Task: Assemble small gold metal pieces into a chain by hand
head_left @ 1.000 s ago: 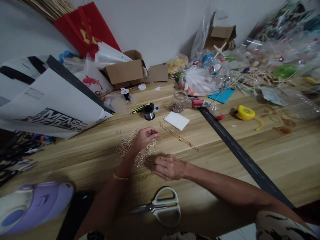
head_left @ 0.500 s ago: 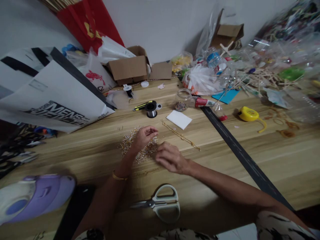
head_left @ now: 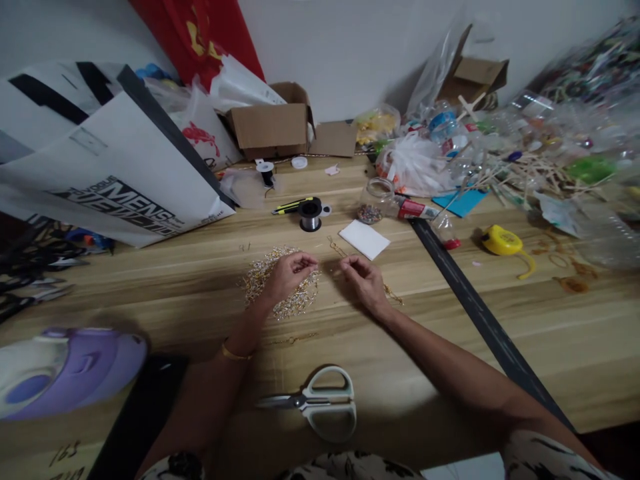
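Observation:
My left hand (head_left: 291, 275) hovers over the right part of a loose pile of small gold and silver beads (head_left: 260, 280), its thumb and forefinger pinched together. Whatever sits in that pinch is too small to make out. To the right, my right hand (head_left: 364, 279) is also closed in a pinch, over a gold chain (head_left: 395, 294) that it partly covers. A tiny speck shows by its fingertips, too small to name. Closer to me lie another thin gold chain (head_left: 294, 340) and white-handled scissors (head_left: 320, 403), blades pointing left.
Behind the hands stand a wire spool (head_left: 311, 217), a yellow-black cutter knife (head_left: 293, 206), a white pad (head_left: 364, 239) and a jar of beads (head_left: 374, 200). A yellow tape measure (head_left: 501, 241) lies right. A large paper bag (head_left: 115, 160) stands left, above a purple appliance (head_left: 95, 373).
My right hand has moved away from the left hand, right and slightly up, and now covers part of the gold chain. My left hand keeps its pinch over the beads. The view has shifted slightly.

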`<state>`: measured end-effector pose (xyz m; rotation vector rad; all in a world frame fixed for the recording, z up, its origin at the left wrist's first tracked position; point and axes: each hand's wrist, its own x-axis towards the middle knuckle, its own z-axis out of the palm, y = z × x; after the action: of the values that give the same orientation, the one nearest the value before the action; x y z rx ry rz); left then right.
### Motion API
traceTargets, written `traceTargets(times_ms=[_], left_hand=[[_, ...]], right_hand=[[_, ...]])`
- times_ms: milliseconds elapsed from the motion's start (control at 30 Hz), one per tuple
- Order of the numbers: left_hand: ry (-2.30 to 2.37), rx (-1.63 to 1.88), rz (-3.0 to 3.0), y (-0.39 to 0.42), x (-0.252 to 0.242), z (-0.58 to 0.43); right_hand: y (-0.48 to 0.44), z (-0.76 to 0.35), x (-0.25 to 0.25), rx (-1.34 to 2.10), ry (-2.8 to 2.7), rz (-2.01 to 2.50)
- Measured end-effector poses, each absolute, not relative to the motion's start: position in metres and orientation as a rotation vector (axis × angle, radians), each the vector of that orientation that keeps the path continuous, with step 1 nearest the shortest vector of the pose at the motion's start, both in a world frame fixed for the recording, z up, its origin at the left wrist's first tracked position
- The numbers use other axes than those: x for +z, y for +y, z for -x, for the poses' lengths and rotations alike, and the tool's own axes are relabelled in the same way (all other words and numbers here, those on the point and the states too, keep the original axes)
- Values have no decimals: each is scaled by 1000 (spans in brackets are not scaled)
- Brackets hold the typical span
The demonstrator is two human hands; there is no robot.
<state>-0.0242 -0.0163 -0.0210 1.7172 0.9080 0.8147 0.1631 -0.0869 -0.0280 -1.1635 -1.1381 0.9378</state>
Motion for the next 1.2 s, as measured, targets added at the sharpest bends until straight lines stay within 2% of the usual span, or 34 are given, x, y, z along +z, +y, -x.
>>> traceTargets(times_ms=[233,533,933,1200], left_hand=[[1046,799,-2154,-21,-16,24],[957,650,-2593,-23,-17,27],[855,594,-2462,-23,-8,30],[888,626,-2168,-28,8,30]], right_hand=[[-79,-170,-35,863,-1085,1170],[-77,-172,-39,904,-1042,1186],[-77,-171,-39,870,-1125,1191],[-86,-165,-30,892,-1207,1132]])
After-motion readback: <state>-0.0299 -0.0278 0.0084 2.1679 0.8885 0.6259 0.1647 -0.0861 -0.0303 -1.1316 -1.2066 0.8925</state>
